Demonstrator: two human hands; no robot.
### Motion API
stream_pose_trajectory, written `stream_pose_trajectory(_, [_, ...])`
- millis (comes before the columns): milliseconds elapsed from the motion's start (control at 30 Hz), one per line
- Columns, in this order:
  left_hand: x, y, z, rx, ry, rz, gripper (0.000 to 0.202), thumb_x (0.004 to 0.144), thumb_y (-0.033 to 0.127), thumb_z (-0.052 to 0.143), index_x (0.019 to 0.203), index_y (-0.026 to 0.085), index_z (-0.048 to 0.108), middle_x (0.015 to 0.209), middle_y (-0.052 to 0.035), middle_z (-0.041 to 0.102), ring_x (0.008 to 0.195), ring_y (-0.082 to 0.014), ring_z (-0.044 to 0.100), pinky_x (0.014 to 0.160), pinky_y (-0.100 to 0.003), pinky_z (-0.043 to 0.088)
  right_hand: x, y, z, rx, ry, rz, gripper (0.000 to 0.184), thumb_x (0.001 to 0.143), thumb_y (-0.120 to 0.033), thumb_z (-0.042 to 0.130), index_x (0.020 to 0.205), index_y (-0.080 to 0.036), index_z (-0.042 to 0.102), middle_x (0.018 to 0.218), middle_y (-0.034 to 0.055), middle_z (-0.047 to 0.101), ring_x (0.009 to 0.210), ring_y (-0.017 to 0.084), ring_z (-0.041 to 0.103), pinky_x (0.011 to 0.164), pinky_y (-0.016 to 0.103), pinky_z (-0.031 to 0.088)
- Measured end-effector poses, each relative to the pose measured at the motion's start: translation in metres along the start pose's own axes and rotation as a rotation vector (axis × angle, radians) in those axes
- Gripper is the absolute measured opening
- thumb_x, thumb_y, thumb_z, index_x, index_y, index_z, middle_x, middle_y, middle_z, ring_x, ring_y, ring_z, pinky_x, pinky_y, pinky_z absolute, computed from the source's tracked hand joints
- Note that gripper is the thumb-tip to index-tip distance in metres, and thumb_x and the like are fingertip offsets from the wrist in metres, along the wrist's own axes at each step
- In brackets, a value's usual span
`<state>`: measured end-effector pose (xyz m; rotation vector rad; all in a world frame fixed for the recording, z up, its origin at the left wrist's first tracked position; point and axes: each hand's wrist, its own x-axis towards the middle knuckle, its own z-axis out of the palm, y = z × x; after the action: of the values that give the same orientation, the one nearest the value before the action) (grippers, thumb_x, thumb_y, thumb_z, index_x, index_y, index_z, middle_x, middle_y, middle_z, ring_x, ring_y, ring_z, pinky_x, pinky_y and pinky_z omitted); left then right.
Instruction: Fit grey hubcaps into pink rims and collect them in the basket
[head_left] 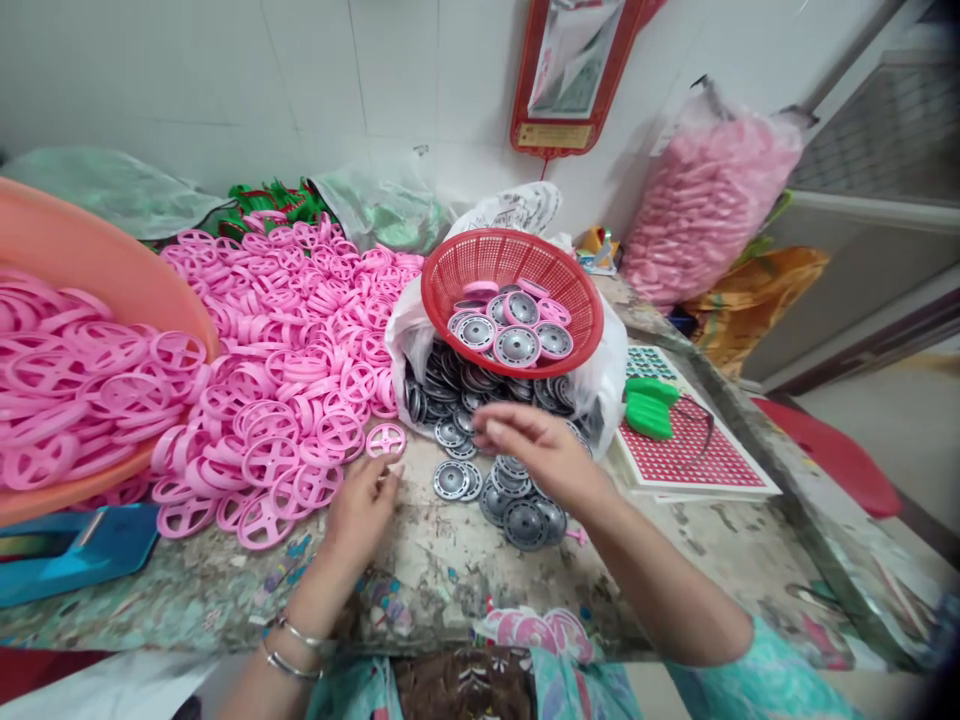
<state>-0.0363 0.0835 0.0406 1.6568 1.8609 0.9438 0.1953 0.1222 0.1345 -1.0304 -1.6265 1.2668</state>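
Observation:
My left hand (364, 505) rests on the worn tabletop (450, 570) at the edge of a big heap of pink plastic wheel rims (292, 350). Its fingers are stretched toward one pink rim (385, 440) lying apart from the heap, and hold nothing I can see. My right hand (536, 450) hovers over a loose pile of silver-grey hub discs (517, 500), fingers partly curled and blurred. Whether it holds a disc I cannot make out.
A red mesh basket (450, 270) with assembled pink-and-silver wheels sits on a white bag of grey discs (607, 380). At left are an orange tub (82, 250) of pink rims and a blue object (90, 545). At right are a green tool (649, 405), a red dotted sheet (705, 460) and a bag of pink parts (705, 200).

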Motion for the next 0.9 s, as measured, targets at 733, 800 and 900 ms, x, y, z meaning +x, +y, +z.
stream_pose_trajectory(733, [-0.01,0.034,0.001,-1.132,-0.189,-0.455,0.019,0.068,0.026,0.074,0.074,0.016,0.059,0.07,-0.0011,0.065,0.065,-0.0158,0.063,0.063,-0.028,0.052,-0.03,0.06,-0.017,-1.276,-0.091,-0.055,0.037,0.088,-0.025,0.051,0.123,-0.013,0.057,0.114,0.0144,0.061,0.103,0.026,0.057,0.088,0.038,0.046])
stream_pose_trajectory(800, [-0.011,0.038,0.004,-1.284,-0.2,-0.577,0.016,0.07,0.018,0.072,0.077,0.015,0.058,0.074,-0.004,0.069,0.067,-0.0169,0.066,0.064,-0.03,0.055,-0.028,0.062,-0.018,-1.279,-0.076,-0.115,0.033,0.091,-0.023,0.046,0.118,-0.012,0.06,0.107,0.0148,0.064,0.096,0.025,0.059,0.087,0.039,0.046])
stream_pose_trajectory(900, [-0.015,0.044,0.012,-1.429,-0.196,-0.673,0.009,0.076,0.01,0.066,0.08,0.014,0.059,0.077,-0.006,0.071,0.069,-0.0165,0.068,0.068,-0.031,0.058,-0.028,0.061,-0.019,-1.21,0.067,-0.226,0.031,0.093,-0.022,0.04,0.111,-0.013,0.063,0.096,0.0142,0.068,0.086,0.024,0.061,0.084,0.039,0.046])
